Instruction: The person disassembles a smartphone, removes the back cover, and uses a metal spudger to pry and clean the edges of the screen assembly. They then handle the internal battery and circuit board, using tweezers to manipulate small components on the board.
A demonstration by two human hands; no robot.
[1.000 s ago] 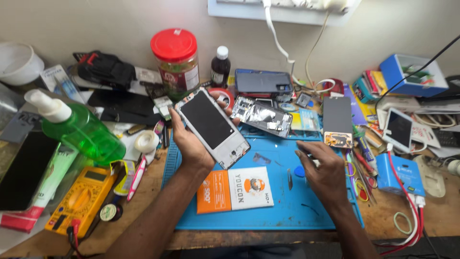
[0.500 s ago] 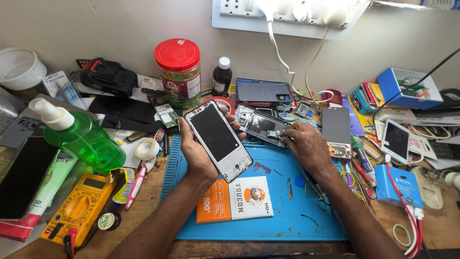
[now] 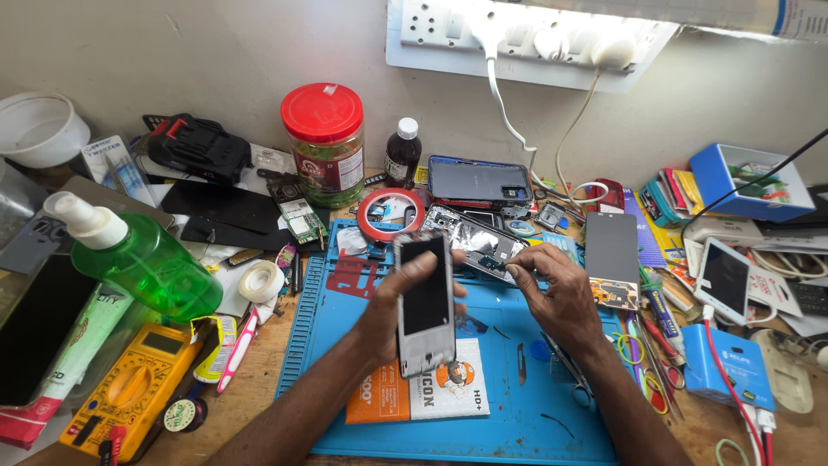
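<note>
- Blue, the work mat (image 3: 517, 414) is your landmark: everything below is placed against it.
- Your left hand (image 3: 392, 315) holds the silver-framed phone (image 3: 426, 302) upright above the mat's middle, dark screen towards you, long axis running from the mat's near edge to its far edge, tilted only slightly.
- The left fingers (image 3: 423, 266) are wrapped round the phone, thumb across the upper screen, the rest hidden behind the frame.
- Your right hand (image 3: 561, 298) lies over the mat's far right part, well clear of the held phone, so it is the nearer hand to the opened phone body (image 3: 473, 242).
- That opened body lies flat at the mat's far edge, long axis slanting left to right; it sits just left of and beyond your right fingertips (image 3: 515, 273).
- The right fingers are bunched together, tips touching its near right corner; whether they pinch anything I cannot tell.
</note>
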